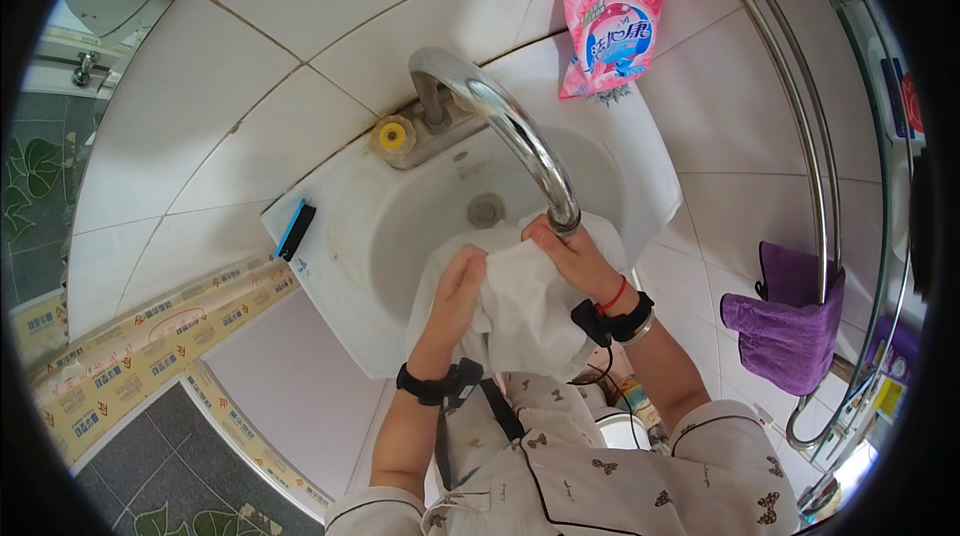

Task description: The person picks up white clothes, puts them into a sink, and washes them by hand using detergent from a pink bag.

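Observation:
Both my hands grip a white cloth (517, 296) that hangs over the front of a white washbasin (397, 258). My left hand (457, 284) pinches the cloth on its left side, fingers curled into it. On the other side, my right hand (566, 251) holds a fold right by the outlet of a curved chrome faucet (517, 123). No water stream can be made out. Part of the basin bowl is hidden under the cloth, while the drain (486, 211) shows just beyond it.
A blue-backed brush with black bristles (296, 230) lies on the basin's left rim. At the back right corner stands a pink detergent bag (619, 29). A yellow-capped tap knob (392, 135) sits left of the spout. Purple towels (795, 326) hang on a metal rail (802, 108) at right.

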The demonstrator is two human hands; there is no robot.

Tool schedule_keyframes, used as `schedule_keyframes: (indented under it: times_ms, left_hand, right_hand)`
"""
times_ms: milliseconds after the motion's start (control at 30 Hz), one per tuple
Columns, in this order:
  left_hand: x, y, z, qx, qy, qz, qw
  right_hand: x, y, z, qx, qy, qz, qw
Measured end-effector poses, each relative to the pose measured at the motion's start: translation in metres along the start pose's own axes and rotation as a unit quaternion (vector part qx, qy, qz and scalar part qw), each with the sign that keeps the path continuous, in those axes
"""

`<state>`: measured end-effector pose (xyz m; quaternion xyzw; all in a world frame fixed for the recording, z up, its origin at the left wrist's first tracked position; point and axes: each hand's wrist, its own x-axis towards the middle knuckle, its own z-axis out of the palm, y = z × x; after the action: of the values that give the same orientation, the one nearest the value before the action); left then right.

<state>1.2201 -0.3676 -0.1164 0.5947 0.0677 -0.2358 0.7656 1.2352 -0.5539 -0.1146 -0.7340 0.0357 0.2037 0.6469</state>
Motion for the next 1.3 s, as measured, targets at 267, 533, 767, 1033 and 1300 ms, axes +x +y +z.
schedule_keyframes:
  times_ms: [267, 533, 767, 1033, 1300]
  left_hand:
    - [0.018, -0.024, -0.043, -0.02, 0.045, -0.071, 0.996]
    - [-0.036, 0.001, -0.082, 0.165, 0.167, 0.09, 0.968]
    - [-0.128, -0.028, -0.095, 0.096, 0.282, 0.047, 0.953]
    - [-0.163, -0.057, -0.079, 0.177, 0.315, 0.012, 0.932]
    - [-0.176, -0.071, -0.072, 0.229, 0.298, 0.028, 0.926]
  right_hand:
    - [0.01, 0.001, -0.035, -0.163, 0.137, -0.15, 0.965]
    - [-0.045, 0.002, -0.05, -0.187, 0.114, -0.06, 0.974]
    - [-0.088, -0.015, 0.035, -0.372, -0.134, -0.238, 0.887]
    - [-0.15, 0.034, -0.035, -0.272, 0.259, -0.058, 0.925]
    - [-0.156, 0.055, 0.001, -0.037, 0.164, 0.17, 0.971]
